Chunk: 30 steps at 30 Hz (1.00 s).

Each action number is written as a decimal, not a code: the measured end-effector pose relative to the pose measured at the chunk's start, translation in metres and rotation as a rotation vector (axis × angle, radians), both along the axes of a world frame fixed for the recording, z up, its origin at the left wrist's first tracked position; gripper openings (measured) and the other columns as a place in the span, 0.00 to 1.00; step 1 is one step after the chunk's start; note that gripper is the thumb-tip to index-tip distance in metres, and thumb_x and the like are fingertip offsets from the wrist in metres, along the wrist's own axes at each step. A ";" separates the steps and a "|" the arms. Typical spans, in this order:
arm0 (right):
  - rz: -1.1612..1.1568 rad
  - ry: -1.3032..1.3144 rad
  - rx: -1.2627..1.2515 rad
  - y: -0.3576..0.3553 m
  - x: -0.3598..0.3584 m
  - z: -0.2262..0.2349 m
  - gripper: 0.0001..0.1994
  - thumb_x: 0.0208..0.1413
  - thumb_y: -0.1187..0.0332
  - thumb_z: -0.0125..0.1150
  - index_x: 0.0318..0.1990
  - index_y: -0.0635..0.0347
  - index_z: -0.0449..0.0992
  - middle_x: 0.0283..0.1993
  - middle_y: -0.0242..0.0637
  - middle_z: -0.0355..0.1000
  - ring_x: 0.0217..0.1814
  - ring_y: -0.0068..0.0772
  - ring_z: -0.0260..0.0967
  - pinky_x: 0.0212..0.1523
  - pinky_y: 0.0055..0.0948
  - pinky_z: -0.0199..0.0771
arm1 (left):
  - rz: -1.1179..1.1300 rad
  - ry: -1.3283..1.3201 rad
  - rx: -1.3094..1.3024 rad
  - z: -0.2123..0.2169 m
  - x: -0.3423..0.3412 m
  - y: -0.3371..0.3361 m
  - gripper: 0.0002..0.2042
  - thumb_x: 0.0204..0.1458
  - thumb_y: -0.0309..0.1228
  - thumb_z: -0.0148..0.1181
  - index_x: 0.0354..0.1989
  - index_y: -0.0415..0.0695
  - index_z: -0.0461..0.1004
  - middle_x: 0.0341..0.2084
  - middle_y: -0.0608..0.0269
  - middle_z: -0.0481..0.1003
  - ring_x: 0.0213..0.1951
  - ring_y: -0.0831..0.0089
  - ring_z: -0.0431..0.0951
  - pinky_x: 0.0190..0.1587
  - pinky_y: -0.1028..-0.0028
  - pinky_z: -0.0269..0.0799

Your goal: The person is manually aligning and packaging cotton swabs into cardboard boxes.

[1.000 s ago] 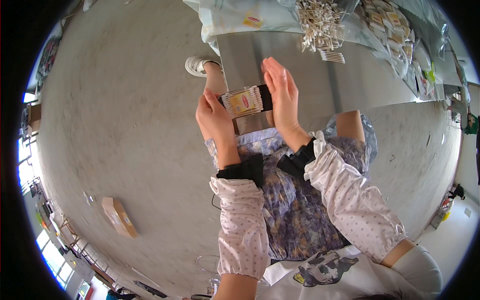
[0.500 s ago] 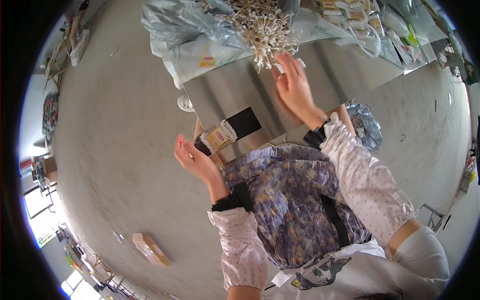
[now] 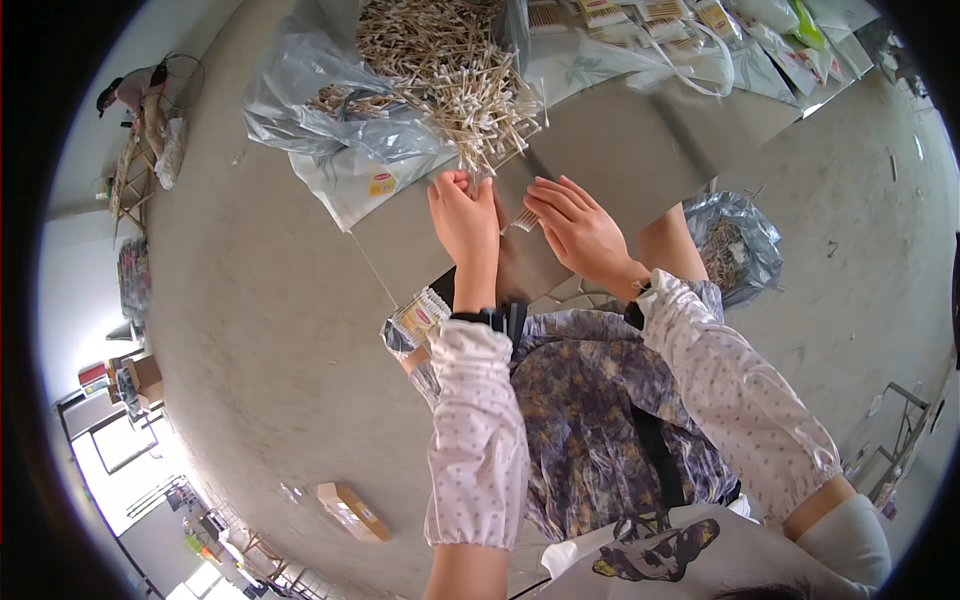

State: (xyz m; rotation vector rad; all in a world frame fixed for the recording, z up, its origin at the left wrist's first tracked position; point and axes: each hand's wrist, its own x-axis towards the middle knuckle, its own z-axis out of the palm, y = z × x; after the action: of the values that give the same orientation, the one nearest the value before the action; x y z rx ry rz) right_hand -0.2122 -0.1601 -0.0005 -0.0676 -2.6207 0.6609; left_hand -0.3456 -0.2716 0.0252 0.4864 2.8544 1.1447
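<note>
A large loose heap of cotton swabs (image 3: 430, 45) lies at the far side of the metal tabletop (image 3: 625, 140). At the heap's near tip is my left hand (image 3: 467, 228), its fingers curled and thumb drawn in; what they hold is hidden. Just to the right, my right hand (image 3: 585, 232) has its fingers together over a small row of cotton swabs (image 3: 526, 219), gripping it; the white tips stick out past the fingers. A filled swab packet (image 3: 420, 315) with a yellow label lies beside my left forearm, near a black patch (image 3: 444, 284) on the tabletop.
A grey plastic bag (image 3: 310, 85) spreads left of the heap. Several packed swab packets (image 3: 665, 12) lie at the far right, near a white bag handle (image 3: 715, 75). An open bag of swabs (image 3: 735, 250) stands on the floor to the right; a cardboard box (image 3: 352, 512) lies at lower left.
My left hand has moved from beside the packet up and right to the heap's tip. My right hand has drawn back toward me with the row of swabs. The whole view has shifted.
</note>
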 end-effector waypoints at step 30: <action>-0.142 -0.085 0.309 -0.014 -0.011 -0.052 0.21 0.54 0.65 0.58 0.55 0.62 0.73 0.65 0.39 0.66 0.70 0.37 0.60 0.73 0.37 0.56 | -0.334 -0.282 0.275 0.050 0.111 0.038 0.12 0.56 0.28 0.60 0.47 0.38 0.74 0.41 0.59 0.78 0.42 0.68 0.78 0.44 0.70 0.73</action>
State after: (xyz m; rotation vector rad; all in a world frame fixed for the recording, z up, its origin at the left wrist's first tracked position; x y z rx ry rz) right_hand -0.2235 -0.1743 -0.0530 -0.1898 -2.7354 0.2051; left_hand -0.2343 -0.2337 0.0752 0.7144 2.2836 1.4116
